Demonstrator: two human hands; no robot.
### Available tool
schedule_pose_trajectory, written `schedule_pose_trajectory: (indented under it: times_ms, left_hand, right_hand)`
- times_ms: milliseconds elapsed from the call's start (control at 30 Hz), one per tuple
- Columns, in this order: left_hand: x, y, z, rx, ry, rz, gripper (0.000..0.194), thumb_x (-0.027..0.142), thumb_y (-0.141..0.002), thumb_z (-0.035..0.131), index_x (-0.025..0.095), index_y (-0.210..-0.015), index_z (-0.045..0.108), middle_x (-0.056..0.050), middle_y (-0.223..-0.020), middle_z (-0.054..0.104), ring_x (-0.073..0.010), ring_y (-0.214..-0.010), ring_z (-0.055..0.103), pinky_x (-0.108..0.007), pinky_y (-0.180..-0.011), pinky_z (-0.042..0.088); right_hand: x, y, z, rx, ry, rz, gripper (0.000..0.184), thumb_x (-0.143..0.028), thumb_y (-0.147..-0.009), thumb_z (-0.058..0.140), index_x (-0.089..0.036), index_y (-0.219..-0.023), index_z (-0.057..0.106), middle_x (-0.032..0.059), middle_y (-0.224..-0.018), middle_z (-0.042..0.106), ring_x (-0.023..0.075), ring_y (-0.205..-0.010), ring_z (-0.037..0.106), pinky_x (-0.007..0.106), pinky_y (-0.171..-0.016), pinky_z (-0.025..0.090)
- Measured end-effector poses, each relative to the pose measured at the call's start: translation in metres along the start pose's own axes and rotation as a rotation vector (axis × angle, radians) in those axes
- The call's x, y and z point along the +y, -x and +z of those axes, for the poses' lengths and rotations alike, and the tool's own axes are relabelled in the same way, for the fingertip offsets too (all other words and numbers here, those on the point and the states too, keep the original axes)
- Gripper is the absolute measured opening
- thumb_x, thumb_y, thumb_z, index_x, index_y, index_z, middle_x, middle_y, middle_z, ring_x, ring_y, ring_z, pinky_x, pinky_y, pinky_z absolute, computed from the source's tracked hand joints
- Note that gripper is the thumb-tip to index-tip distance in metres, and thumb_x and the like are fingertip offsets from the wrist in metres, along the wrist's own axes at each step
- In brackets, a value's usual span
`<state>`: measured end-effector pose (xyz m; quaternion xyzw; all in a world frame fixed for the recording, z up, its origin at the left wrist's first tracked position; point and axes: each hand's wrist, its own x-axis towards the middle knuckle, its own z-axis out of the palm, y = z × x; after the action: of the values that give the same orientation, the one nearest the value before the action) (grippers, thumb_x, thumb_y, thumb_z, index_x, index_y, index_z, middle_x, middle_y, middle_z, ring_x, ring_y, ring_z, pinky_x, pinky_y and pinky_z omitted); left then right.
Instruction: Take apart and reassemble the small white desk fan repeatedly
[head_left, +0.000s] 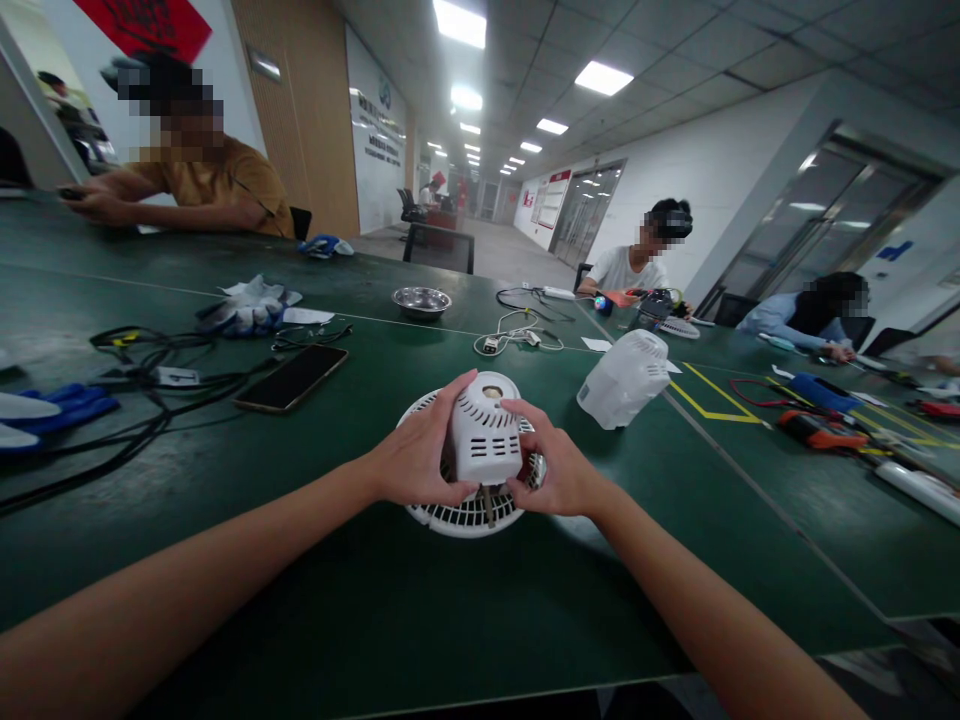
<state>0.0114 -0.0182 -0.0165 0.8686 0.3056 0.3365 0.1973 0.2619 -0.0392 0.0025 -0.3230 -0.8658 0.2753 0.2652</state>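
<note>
Between my two hands is a white slotted fan motor cover (487, 445), with a round hole in its top. My left hand (420, 450) grips its left side, thumb low at the front and fingers behind. From the right, my right hand (559, 460) holds it, with the index finger on the upper edge and the thumb near the bottom. Beneath the cover lies a white round fan grille (457, 517) on the green table. A brownish metal piece (489, 507) shows below the cover's lower edge. Part of the grille is hidden by my hands.
A white plastic housing (626, 380) stands to the right. Ahead are a metal bowl (421, 302) and a white cable (517, 335). At left lie a phone (294, 378), black cables (161, 400) and gloves (251, 305). A multimeter (821, 430) lies right. Several people sit around the table.
</note>
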Motion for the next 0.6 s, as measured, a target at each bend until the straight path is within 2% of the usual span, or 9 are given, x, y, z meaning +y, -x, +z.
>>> schedule_pose_trajectory:
  times_ms: [200, 333, 400, 467, 533, 600]
  left_hand:
    - [0.001, 0.0, -0.007, -0.071, 0.037, -0.025, 0.13, 0.052, -0.067, 0.08, 0.025, -0.156, -0.011, -0.021, -0.153, 0.034, -0.0431, -0.131, 0.047, -0.062, -0.107, 0.038]
    - [-0.002, 0.001, -0.001, -0.047, -0.025, -0.066, 0.131, 0.06, -0.065, 0.079, 0.026, -0.156, -0.009, -0.021, -0.156, 0.031, -0.0446, -0.133, 0.044, -0.063, -0.107, 0.037]
    - [-0.004, 0.001, 0.005, 0.003, -0.092, -0.079, 0.132, 0.064, -0.064, 0.078, 0.025, -0.157, -0.006, -0.021, -0.157, 0.031, -0.0458, -0.134, 0.042, -0.064, -0.109, 0.034]
    - [-0.006, 0.0, 0.009, 0.064, -0.161, -0.083, 0.126, 0.066, -0.066, 0.076, 0.026, -0.157, -0.002, -0.019, -0.157, 0.031, -0.0453, -0.134, 0.042, -0.065, -0.109, 0.032]
    - [-0.008, -0.001, 0.011, 0.105, -0.205, -0.084, 0.115, 0.064, -0.072, 0.072, 0.028, -0.157, 0.003, -0.017, -0.157, 0.034, -0.0428, -0.132, 0.046, -0.064, -0.109, 0.033]
    - [-0.01, -0.002, 0.01, 0.121, -0.214, -0.088, 0.102, 0.06, -0.078, 0.067, 0.029, -0.156, 0.01, -0.015, -0.152, 0.042, -0.0389, -0.128, 0.051, -0.061, -0.107, 0.036]
  right_hand:
    - [-0.002, 0.0, -0.001, -0.015, -0.027, 0.004, 0.09, -0.019, -0.076, 0.07, -0.028, -0.149, 0.019, 0.0044, -0.102, 0.071, 0.0263, -0.094, 0.071, 0.046, -0.084, 0.058]
    - [0.003, 0.0, -0.002, 0.005, -0.022, -0.03, 0.088, -0.026, -0.079, 0.069, -0.029, -0.149, 0.018, 0.0059, -0.11, 0.07, 0.0267, -0.096, 0.07, 0.049, -0.088, 0.056]
    - [0.007, -0.001, -0.002, 0.04, 0.026, -0.056, 0.09, -0.036, -0.078, 0.072, -0.029, -0.15, 0.018, 0.0099, -0.127, 0.064, 0.0296, -0.106, 0.067, 0.052, -0.094, 0.052]
    - [0.012, -0.002, -0.001, 0.113, 0.127, -0.052, 0.097, -0.046, -0.074, 0.076, -0.029, -0.151, 0.02, 0.0133, -0.145, 0.049, 0.0346, -0.121, 0.058, 0.056, -0.103, 0.046]
    - [0.016, -0.005, 0.001, 0.203, 0.23, -0.025, 0.105, -0.052, -0.069, 0.08, -0.029, -0.152, 0.02, 0.0141, -0.153, 0.038, 0.0378, -0.132, 0.048, 0.059, -0.108, 0.039]
    - [0.02, -0.008, 0.004, 0.27, 0.283, -0.004, 0.107, -0.05, -0.068, 0.08, -0.029, -0.153, 0.017, 0.0134, -0.156, 0.034, 0.0383, -0.135, 0.044, 0.059, -0.11, 0.037]
